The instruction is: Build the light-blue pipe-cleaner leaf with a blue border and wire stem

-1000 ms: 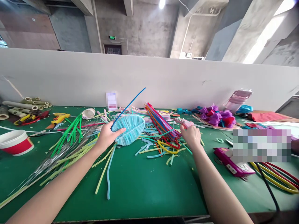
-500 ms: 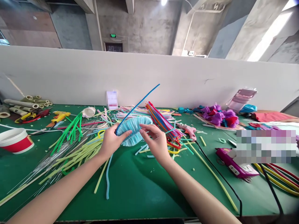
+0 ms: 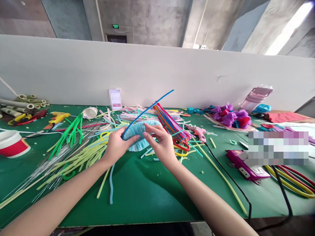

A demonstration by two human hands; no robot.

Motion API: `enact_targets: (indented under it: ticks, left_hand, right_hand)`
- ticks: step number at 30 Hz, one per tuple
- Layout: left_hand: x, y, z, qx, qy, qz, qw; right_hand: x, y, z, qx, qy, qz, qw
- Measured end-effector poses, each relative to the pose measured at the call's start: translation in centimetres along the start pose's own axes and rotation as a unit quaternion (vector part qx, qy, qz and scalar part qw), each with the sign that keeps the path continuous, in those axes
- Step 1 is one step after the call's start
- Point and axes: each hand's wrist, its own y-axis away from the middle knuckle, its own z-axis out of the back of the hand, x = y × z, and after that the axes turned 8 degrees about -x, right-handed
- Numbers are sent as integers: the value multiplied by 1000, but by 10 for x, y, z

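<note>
Pinches a light-blue leaf and dark-blue stick in the grip of the left hand, above the desk, back from its front edge, and holds the right hand at the leaf's face, thumb near forefinger, though cannot tell if pinching.

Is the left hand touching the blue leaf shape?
Touching: the head view shows the left hand gripping the blue leaf shape, thumb across its face.

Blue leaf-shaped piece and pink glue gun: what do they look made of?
Blue leaf-shaped piece: probably fuzzy chenille stems, matte, judging by its ribbed, soft-edged strips. Pink glue gun: likely smooth molded plastic, judging by its even colour.
</note>
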Motion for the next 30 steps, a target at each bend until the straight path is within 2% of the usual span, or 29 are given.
enact_targets:
  ticks: [9, 17, 20, 22, 25, 27, 28, 30]
  left_hand:
    - [8, 0, -2, 16, 21, 16, 1000]
    - [8, 1, -2, 23, 31, 21, 999]
    - [6, -3, -1, 24, 27, 20, 999]
    - [5, -7, 3, 38, 32, 29, 998]
    - [4, -14, 10, 76, 34, 44, 996]
    - [4, -19, 15, 99, 21, 41, 994]
    - [4, -21, 16, 112, 13, 37, 993]
    - [6, -24, 19, 131, 3, 27, 991]
  right_hand:
    - [-5, 0, -3, -7, -87, -101, 991]
    - [-4, 1, -3, -2, -78, -85, 993]
    - [0, -2, 1, -31, -47, -71, 996]
    - [6, -7, 9, -78, -8, -32, 996]
    - [20, -24, 27, -156, 119, 99, 975]
    - [31, -38, 38, -178, 254, 204, 928]
    - [36, -46, 42, -165, 317, 247, 901]
    - [44, -62, 48, -99, 409, 312, 852]
